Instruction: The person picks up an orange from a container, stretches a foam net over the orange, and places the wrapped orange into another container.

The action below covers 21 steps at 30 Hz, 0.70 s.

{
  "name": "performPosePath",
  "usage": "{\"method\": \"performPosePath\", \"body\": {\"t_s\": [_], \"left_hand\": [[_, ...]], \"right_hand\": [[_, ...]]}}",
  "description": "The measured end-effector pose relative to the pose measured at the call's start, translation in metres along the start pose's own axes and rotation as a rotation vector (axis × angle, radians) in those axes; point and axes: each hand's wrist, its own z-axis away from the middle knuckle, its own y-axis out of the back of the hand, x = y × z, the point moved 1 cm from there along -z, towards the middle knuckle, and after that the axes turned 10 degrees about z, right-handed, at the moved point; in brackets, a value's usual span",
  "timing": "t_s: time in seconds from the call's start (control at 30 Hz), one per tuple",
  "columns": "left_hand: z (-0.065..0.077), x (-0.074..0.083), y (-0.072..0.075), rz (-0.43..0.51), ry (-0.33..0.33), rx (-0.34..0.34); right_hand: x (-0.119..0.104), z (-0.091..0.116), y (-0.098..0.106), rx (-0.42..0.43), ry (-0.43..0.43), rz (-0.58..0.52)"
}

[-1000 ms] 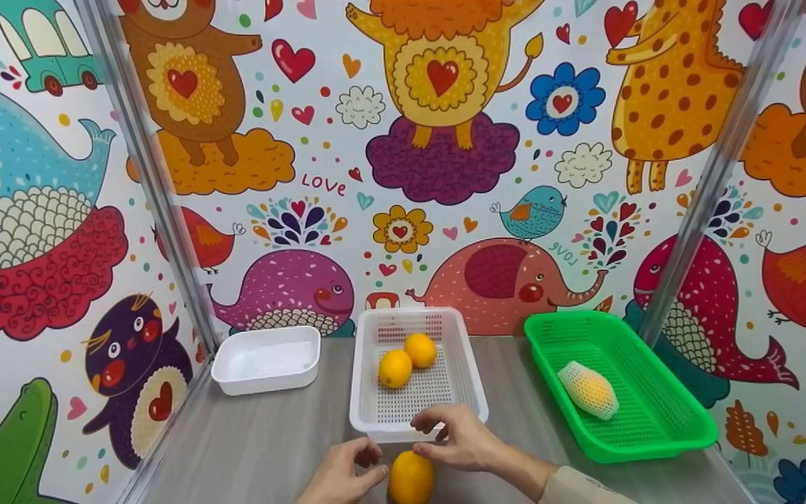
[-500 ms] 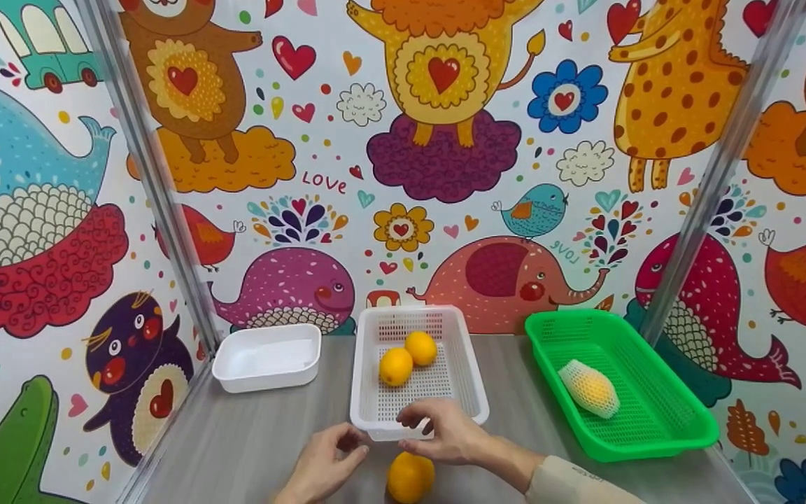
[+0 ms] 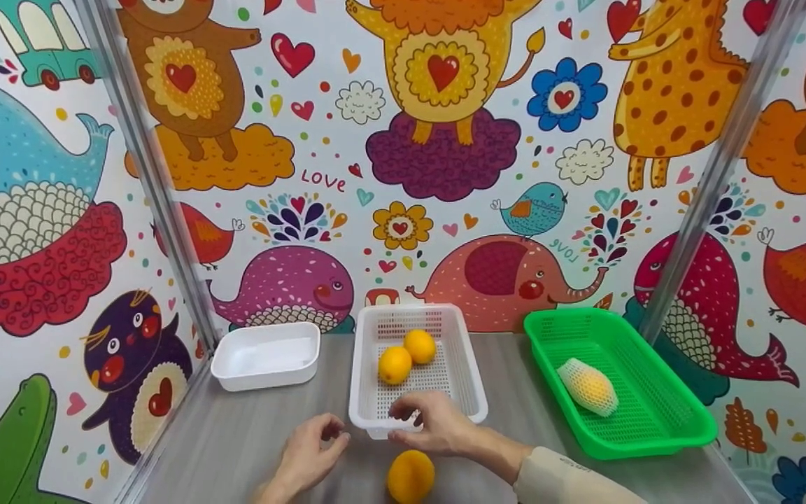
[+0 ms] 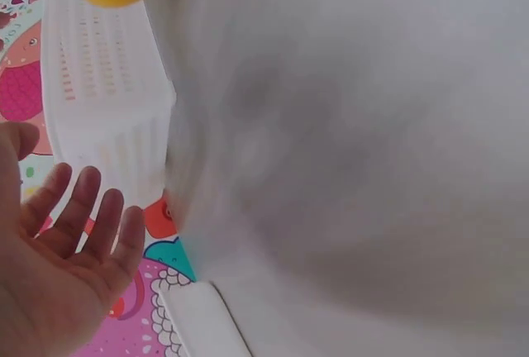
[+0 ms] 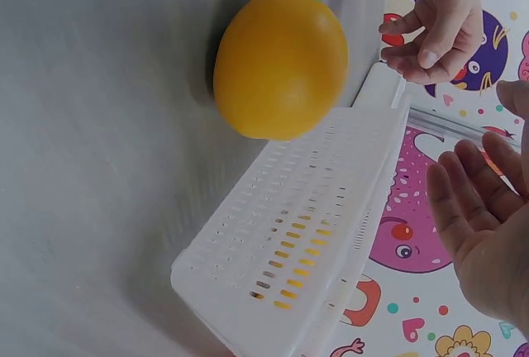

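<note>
A smooth, oval yellow-orange fruit, mango-like, lies on the grey table at the near edge of the head view. Above and left of it hovers my left hand, fingers loosely bent and holding nothing. My right hand hangs over the front rim of the white basket, just beyond the fruit, its fingers relaxed around nothing. In the right wrist view the whole fruit shows, apart from both hands. Inside the white basket sit two orange-yellow round fruits, touching each other.
At the right stands a green basket with a yellow fruit in a white foam net. A shallow white tray stands at the back left. Cartoon-printed walls with metal corner posts enclose the table.
Both hands have drawn away from the near fruit. The left hand moved left and slightly up; the right hand moved left and up toward the basket rim. The fruit stays almost in place.
</note>
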Motion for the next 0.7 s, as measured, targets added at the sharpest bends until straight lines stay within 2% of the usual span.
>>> {"method": "performPosePath", "body": {"t_s": [0.33, 0.7], "left_hand": [[-0.005, -0.013, 0.009, -0.102, -0.007, 0.110], [-0.017, -0.022, 0.024, -0.178, 0.068, 0.128]], "right_hand": [[-0.005, -0.017, -0.002, -0.020, -0.075, 0.046], [-0.013, -0.031, -0.007, -0.035, -0.101, 0.037]]}}
